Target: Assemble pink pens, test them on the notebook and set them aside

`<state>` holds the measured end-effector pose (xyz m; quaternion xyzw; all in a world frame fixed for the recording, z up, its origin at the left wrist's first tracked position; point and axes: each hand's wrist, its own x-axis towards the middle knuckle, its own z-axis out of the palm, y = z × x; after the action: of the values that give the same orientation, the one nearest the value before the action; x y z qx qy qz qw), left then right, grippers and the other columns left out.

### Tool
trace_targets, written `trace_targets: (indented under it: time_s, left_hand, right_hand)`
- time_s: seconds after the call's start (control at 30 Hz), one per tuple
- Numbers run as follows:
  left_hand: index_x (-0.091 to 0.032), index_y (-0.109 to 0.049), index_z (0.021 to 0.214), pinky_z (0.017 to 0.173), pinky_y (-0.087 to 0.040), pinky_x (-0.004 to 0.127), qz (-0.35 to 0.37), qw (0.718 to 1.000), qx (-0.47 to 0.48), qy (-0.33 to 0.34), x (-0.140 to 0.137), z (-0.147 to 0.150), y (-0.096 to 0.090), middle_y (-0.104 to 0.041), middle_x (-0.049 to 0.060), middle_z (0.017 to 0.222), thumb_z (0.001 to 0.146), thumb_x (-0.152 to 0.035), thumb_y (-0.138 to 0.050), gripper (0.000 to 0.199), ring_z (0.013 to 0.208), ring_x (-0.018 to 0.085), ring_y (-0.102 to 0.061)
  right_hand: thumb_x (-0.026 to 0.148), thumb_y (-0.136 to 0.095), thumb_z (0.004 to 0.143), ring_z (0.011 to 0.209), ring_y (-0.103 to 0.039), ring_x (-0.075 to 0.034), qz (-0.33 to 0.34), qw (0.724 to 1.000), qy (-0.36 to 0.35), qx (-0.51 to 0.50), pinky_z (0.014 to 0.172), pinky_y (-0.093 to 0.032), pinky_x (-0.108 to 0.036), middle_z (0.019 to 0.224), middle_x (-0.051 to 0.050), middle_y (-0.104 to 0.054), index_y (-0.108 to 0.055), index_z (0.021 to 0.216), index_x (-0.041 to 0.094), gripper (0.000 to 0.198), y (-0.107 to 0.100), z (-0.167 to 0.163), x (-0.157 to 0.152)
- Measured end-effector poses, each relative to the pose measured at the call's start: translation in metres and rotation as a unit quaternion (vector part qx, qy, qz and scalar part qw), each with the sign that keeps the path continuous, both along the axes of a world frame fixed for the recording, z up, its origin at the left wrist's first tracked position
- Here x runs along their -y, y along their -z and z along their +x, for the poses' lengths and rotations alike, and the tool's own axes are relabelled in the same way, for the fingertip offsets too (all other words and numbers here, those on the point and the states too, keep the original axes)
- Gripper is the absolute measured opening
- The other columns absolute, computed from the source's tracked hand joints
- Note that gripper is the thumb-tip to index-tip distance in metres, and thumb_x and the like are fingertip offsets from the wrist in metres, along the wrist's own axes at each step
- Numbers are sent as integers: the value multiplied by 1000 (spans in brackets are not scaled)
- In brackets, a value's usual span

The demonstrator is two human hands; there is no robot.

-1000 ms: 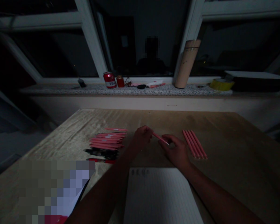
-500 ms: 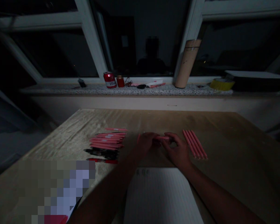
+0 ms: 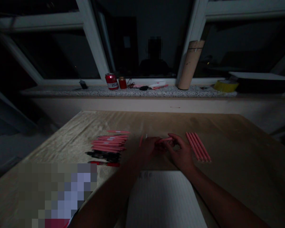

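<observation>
Between my two hands is a pink pen point(image 3: 166, 139), its right end tipped up a little. My left hand point(image 3: 152, 144) is closed around its left part, fingers mostly hidden in shadow. My right hand point(image 3: 181, 151) pinches the other end with thumb and fingers. Just left of my left hand, a slim pink pen part point(image 3: 141, 141) lies on the table beside a thin white piece point(image 3: 146, 136). To the right of my right hand, several pink pens point(image 3: 197, 147) lie side by side in a slanted row.
On the table's left lie a heap of pink pens point(image 3: 110, 143), black pens point(image 3: 105, 155), a red pen point(image 3: 104, 163) and a single pink pen point(image 3: 118, 131). A lined notebook point(image 3: 165, 199) is in front of me. Cans point(image 3: 111, 81) and a cardboard tube point(image 3: 191, 65) stand on the windowsill.
My left hand has shifted slightly down, uncovering more of the slim pink part beside it. The held pen has tilted, its right end rising. My right hand has barely moved.
</observation>
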<state>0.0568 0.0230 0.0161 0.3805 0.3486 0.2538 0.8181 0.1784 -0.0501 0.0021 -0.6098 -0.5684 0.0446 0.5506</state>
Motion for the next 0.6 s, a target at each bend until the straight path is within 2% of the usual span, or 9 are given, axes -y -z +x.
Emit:
trace_targets:
  time_s: [0.33,0.6]
  left_hand:
    - [-9,-60,74,50,-45,24,25,1000,7,17,-5,-9,-14,-61,5,61,77,-23,-47,20,48,12,-57]
    - [-10,-59,74,49,-44,26,15,1000,1,10,-8,-10,-11,-60,4,58,76,-23,-47,18,46,13,-56]
  right_hand:
    - [33,-57,80,65,-57,-16,20,1000,10,-2,64,-47,-30,74,-3,-60,-57,108,18,32,3,2,0]
    - [30,-55,81,70,-56,-17,34,999,15,-12,66,-46,-30,80,-5,-61,-55,111,16,33,4,2,0]
